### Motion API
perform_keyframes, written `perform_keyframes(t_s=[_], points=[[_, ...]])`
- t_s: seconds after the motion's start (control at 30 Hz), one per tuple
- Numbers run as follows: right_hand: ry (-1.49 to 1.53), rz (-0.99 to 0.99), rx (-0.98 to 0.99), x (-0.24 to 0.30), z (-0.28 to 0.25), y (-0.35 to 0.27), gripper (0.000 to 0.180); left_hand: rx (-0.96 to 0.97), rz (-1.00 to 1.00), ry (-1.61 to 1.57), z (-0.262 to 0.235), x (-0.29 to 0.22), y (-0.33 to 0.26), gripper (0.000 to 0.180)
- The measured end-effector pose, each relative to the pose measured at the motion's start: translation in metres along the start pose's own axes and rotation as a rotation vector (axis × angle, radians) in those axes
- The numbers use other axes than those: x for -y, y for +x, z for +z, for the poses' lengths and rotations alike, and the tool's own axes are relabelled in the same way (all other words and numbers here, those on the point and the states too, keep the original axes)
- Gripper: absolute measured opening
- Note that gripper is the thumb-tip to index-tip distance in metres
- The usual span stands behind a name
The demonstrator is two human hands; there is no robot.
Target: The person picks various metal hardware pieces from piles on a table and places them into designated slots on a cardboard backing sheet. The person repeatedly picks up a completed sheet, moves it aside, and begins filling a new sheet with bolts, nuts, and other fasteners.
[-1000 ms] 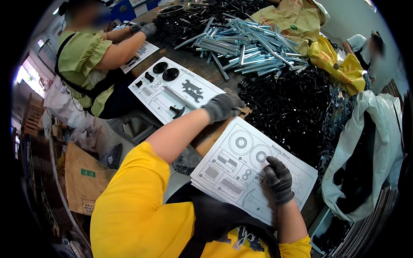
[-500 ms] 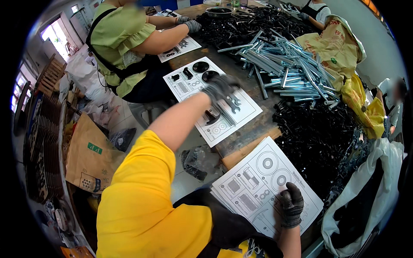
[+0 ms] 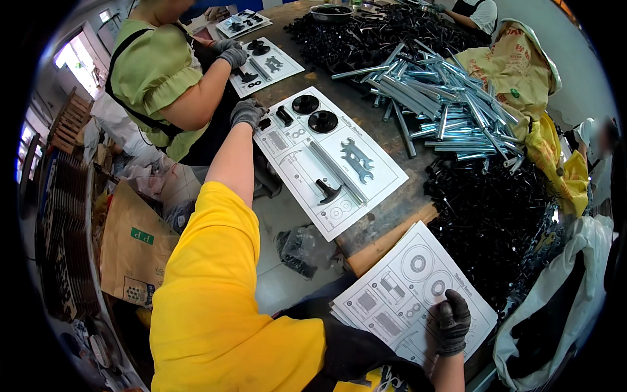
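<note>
White parts sheet (image 3: 330,160) flat on table, black parts, grey wrench (image 3: 356,161) atop.

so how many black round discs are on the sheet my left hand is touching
2 black round discs: one near the sheet's top edge, the other just right of and below it, close together. The left hand rests on the sheet's upper left corner. None looks hidden.

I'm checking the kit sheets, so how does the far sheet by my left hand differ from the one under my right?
The far sheet carries black parts, a rod and a wrench; the near sheet lies bare. The left hand touches the far sheet's corner; the right hand presses the near one. Both show printed outlines.
</note>
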State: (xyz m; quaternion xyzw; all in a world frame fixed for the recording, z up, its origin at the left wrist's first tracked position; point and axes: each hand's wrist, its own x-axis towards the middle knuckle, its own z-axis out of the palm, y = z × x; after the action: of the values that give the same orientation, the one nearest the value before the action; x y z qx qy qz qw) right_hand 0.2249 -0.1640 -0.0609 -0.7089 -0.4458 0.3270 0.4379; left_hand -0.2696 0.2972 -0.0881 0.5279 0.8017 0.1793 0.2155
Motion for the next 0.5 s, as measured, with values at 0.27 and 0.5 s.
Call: perform_keyframes(t_s=[0.27,0.5], points=[[0.007,0.018,-0.017,-0.002,0.002,0.0,0.025,0.13,0.173,0.62,0.008,0.018,0.028,0.035],[0.009,-0.006,-0.017,0.007,0.004,0.0,0.025,0.157,0.337,0.602,0.015,0.034,0.041,0.035]])
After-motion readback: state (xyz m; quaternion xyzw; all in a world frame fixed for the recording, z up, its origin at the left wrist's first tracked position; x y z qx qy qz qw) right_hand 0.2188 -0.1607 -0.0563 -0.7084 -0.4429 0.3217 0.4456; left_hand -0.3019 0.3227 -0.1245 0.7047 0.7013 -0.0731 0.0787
